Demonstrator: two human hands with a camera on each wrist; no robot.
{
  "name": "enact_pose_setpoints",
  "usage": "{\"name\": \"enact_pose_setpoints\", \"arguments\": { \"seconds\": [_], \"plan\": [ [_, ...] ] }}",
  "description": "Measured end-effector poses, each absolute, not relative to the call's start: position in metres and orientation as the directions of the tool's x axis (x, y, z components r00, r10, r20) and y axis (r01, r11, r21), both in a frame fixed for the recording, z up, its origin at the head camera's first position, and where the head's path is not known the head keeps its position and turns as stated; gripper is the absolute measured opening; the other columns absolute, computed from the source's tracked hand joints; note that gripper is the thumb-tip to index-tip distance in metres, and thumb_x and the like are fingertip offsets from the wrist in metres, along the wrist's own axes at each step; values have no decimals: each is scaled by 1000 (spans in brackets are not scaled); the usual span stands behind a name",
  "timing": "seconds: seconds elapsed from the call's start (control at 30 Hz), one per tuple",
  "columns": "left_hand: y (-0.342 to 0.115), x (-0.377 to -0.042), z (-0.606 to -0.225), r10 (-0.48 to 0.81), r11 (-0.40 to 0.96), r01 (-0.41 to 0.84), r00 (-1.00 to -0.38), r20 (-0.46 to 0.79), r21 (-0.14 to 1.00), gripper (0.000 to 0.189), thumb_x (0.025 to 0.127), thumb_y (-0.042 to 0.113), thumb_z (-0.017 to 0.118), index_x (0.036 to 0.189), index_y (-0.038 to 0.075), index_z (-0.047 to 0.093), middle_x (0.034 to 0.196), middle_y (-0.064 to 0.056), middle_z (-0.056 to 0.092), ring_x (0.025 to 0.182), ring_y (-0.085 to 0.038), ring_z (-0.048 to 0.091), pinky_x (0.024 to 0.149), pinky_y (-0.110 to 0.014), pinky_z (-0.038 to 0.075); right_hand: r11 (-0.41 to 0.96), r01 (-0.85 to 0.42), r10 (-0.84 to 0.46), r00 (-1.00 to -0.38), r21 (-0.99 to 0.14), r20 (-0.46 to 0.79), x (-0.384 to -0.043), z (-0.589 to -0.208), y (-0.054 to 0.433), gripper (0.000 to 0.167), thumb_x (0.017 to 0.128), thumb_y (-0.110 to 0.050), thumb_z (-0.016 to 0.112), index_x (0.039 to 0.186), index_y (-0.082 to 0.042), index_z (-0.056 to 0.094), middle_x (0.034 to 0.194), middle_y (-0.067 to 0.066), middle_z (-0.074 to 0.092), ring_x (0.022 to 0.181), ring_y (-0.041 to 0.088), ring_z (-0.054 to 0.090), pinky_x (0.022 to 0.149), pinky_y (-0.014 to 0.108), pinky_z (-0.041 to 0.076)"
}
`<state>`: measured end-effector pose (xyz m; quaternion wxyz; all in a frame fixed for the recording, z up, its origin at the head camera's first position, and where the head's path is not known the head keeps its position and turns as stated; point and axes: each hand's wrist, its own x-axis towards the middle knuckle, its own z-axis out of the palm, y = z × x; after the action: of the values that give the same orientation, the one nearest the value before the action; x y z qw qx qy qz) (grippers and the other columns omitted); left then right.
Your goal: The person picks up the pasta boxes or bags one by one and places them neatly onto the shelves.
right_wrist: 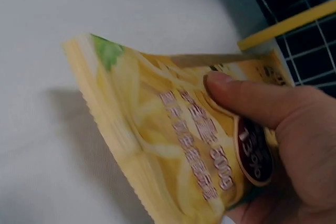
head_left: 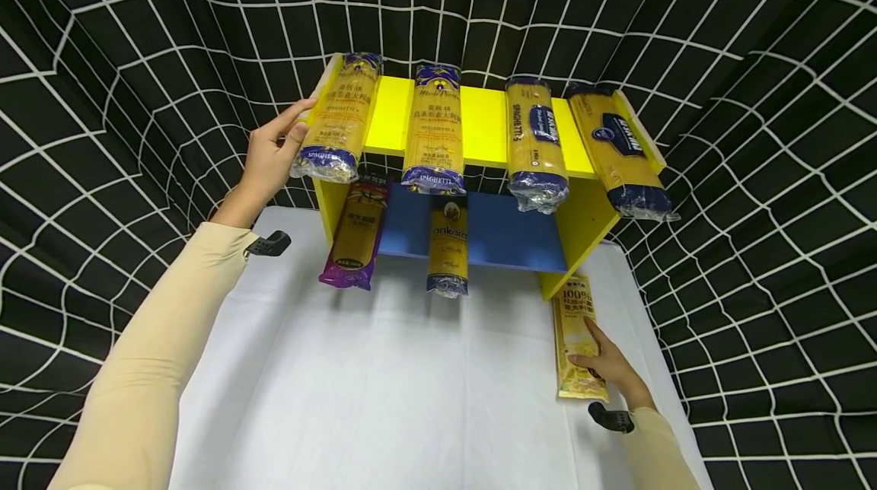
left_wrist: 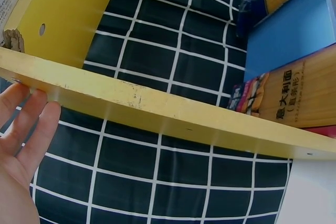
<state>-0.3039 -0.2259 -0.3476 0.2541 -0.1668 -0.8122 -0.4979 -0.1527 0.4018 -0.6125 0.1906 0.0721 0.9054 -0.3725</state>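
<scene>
My left hand (head_left: 270, 155) touches the left side panel of the yellow shelf (head_left: 483, 121), beside a spaghetti pack (head_left: 339, 117). In the left wrist view its nearly straight fingertips lie against the panel's outer face; the thumb is out of that view. Low on the right, my right hand (head_left: 610, 364) grips a yellow pasta bag (head_left: 572, 326) near its lower end. The right wrist view shows the thumb (right_wrist: 241, 95) across the printed front and other fingers partly hidden beneath. The bag's near end casts a shadow on the white cloth. Its far end is by the shelf's right panel.
Three more spaghetti packs, a middle one (head_left: 433, 128), another (head_left: 536, 140) and a right one (head_left: 620, 151), lie on the top tier. A purple-ended pack (head_left: 356, 235) and a blue-ended pack (head_left: 448, 246) overhang the blue lower board (head_left: 510, 231). Black grid cloth (head_left: 226, 18) surrounds the white table (head_left: 384, 391).
</scene>
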Motion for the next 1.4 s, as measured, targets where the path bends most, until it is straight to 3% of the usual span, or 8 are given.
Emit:
{"name": "enact_pose_setpoints", "arguments": {
  "seconds": [0.2, 0.37, 0.67, 0.73, 0.83, 0.97, 1.23, 1.4],
  "plan": [
    [-219, -287, -333, 42, 428, 534, -818, 574, 729, 40, 103, 25, 51, 141, 17, 56, 122, -29, 66, 71, 12, 58, 58, -7, 46, 596, 374, 4, -886, -710, -463, -151, -621, 407, 96, 93, -27, 68, 161, -25, 0, 134, 31, 52, 69, 17, 58, 70, 32, 50],
    [-219, -287, -333, 38, 445, 529, -817, 575, 723, 40, 103, 24, 50, 142, 16, 56, 124, -27, 66, 71, 13, 57, 59, -7, 46, 486, 415, 45, -891, -769, -452, -147, -623, 407, 91, 94, -22, 69, 160, -29, 7, 65, -5, 55, 58, 9, 50, 56, 25, 46],
    [-220, -286, -332, 27, 439, 521, -822, 569, 732, 40, 103, 24, 50, 142, 17, 56, 123, -29, 65, 72, 12, 57, 60, -7, 46, 399, 383, 141, -923, -833, -357, -141, -627, 407, 81, 94, -14, 68, 159, -27, 21, 60, -9, 54, 53, 4, 47, 51, 23, 44],
    [-220, -286, -332, 26, 440, 517, -824, 566, 734, 39, 103, 23, 50, 142, 17, 56, 123, -29, 65, 72, 12, 57, 60, -7, 46, 407, 363, 174, -932, -838, -319, -140, -629, 406, 79, 94, -14, 68, 158, -25, 24, 66, -6, 55, 52, 3, 44, 50, 23, 43],
    [-220, -287, -333, 27, 437, 511, -830, 557, 740, 40, 103, 24, 50, 142, 19, 55, 123, -29, 65, 73, 11, 58, 61, -8, 47, 421, 351, 233, -933, -837, -274, -137, -631, 405, 77, 93, -17, 69, 157, -24, 27, 108, 12, 68, 60, -5, 43, 52, 20, 42],
    [-220, -287, -334, 30, 436, 509, -832, 553, 742, 40, 103, 24, 51, 142, 20, 56, 122, -28, 66, 74, 11, 58, 62, -8, 47, 387, 354, 295, -922, -851, -249, -132, -626, 406, 76, 95, -17, 67, 157, -26, 26, 163, 16, 26, 71, -13, 42, 57, 13, 43],
    [-219, -288, -333, 27, 429, 525, -821, 571, 735, 40, 103, 25, 51, 142, 18, 56, 125, -29, 64, 76, 12, 59, 63, -7, 47, 202, 334, 467, -859, -921, -209, -137, -584, 412, 72, 94, -14, 67, 151, -44, 34, 149, 1, 45, 78, -11, 54, 61, 11, 50],
    [-219, -288, -335, 30, 428, 522, -824, 566, 737, 40, 103, 24, 51, 142, 18, 56, 125, -29, 64, 75, 12, 58, 63, -7, 48, 36, 177, 529, -839, -984, -132, -140, -544, 414, 73, 91, -1, 68, 148, -39, 43, 141, -6, 52, 81, -8, 61, 61, 10, 51]
  ]
}}
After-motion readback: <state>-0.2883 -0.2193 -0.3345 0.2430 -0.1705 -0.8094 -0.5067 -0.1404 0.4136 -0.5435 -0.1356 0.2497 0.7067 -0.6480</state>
